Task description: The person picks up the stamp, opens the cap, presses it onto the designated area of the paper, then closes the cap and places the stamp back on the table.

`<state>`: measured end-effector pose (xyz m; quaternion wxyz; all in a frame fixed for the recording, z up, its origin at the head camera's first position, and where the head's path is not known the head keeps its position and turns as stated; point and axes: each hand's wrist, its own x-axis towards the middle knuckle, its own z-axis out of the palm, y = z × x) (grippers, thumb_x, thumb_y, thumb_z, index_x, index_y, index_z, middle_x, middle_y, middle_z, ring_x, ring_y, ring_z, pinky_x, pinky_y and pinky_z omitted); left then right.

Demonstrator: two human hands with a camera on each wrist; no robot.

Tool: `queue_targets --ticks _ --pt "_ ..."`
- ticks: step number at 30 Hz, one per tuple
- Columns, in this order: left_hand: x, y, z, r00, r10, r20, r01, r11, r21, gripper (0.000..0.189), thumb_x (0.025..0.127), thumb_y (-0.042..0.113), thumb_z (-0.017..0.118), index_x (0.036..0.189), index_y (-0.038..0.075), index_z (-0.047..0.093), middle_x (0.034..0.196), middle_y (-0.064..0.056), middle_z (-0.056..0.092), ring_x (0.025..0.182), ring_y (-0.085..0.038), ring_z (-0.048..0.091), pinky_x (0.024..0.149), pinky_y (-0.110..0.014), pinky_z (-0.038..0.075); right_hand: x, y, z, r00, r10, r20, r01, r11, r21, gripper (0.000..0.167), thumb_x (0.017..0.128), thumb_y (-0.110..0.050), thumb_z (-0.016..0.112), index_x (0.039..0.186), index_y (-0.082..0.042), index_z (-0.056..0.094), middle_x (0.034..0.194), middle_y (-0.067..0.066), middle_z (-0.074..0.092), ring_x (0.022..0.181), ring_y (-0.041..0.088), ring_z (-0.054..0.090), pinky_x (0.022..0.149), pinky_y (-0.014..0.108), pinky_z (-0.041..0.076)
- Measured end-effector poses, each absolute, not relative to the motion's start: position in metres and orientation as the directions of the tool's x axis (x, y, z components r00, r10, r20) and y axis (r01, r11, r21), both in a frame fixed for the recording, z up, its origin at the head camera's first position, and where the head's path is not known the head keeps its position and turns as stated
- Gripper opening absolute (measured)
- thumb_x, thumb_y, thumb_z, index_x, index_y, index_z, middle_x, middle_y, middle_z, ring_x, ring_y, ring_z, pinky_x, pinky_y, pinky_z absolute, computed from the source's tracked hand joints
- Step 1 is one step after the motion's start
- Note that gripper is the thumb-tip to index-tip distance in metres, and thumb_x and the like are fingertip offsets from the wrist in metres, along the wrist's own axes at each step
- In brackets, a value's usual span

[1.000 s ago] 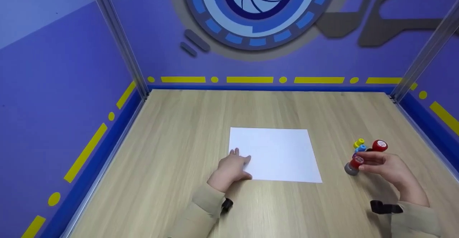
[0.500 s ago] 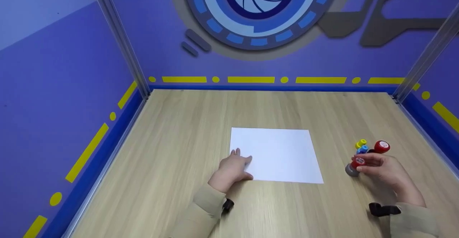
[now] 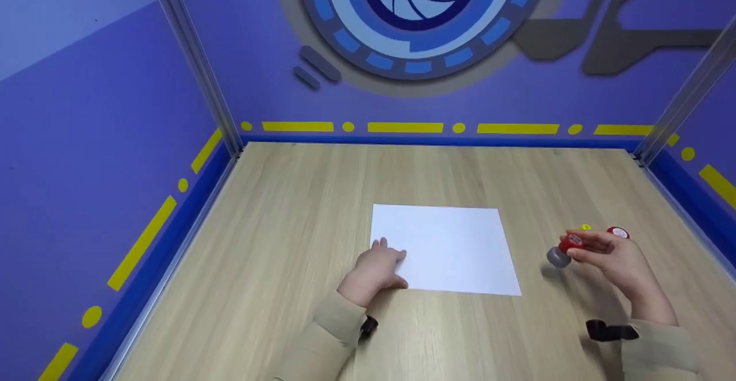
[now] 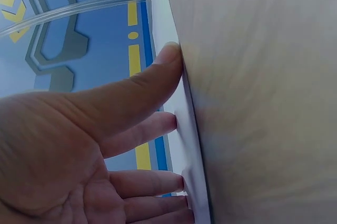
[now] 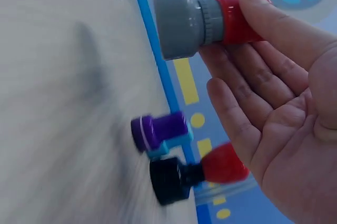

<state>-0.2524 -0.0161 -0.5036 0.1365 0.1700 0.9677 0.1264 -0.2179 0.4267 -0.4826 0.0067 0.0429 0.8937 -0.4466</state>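
A sheet of white paper (image 3: pixel 454 249) lies flat on the wooden table. My left hand (image 3: pixel 376 272) rests on its lower left corner, fingers spread; in the left wrist view the thumb (image 4: pixel 168 56) touches the sheet's edge. Above the table, to the right of the paper, my right hand (image 3: pixel 618 263) pinches a stamp by its red handle, between thumb and fingers. The stamp (image 5: pixel 181 24) has a grey cap that points left and down, apart from the tabletop. Behind it stand a purple stamp (image 5: pixel 163 129), a partly hidden light-blue one and a black-based stamp (image 5: pixel 171 179) with a red handle.
Only the top of a yellow stamp (image 3: pixel 585 227) shows beyond my right hand. The wooden table (image 3: pixel 299 208) is bounded by printed purple walls (image 3: pixel 368 102) at the back and sides, with metal posts (image 3: pixel 198 65) at the corners.
My right hand has lifted the grey-capped stamp off the table and moved it slightly up and left. My left hand stays on the paper; the whole view has shifted a little.
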Motion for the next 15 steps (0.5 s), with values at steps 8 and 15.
queue_targets --ticks 8,15 --pt "-0.257 -0.012 -0.500 -0.904 0.369 -0.218 0.312 0.915 0.255 0.069 0.084 0.035 0.086 0.145 0.015 0.060 0.155 -0.020 0.051 0.149 -0.045 0.039 0.120 -0.049 0.044 -0.235 0.389 -0.469 -0.999 0.052 -0.015 0.043 0.599 -0.800 0.068 0.090 -0.047 0.077 0.143 -0.008 0.060 0.117 -0.014 0.074 0.094 -0.014 0.062 0.079 0.015 0.055" --pt "-0.256 -0.012 -0.503 -0.913 0.352 -0.207 0.295 0.919 0.261 0.068 0.083 0.034 0.087 0.144 0.016 0.062 0.155 -0.021 0.050 0.149 -0.044 0.040 0.119 -0.051 0.044 -0.257 0.339 -0.469 -1.000 0.015 0.019 -0.009 0.526 -0.851 0.064 0.093 -0.044 0.075 0.141 -0.005 0.060 0.127 0.004 0.072 0.098 -0.011 0.063 0.086 0.007 0.050"
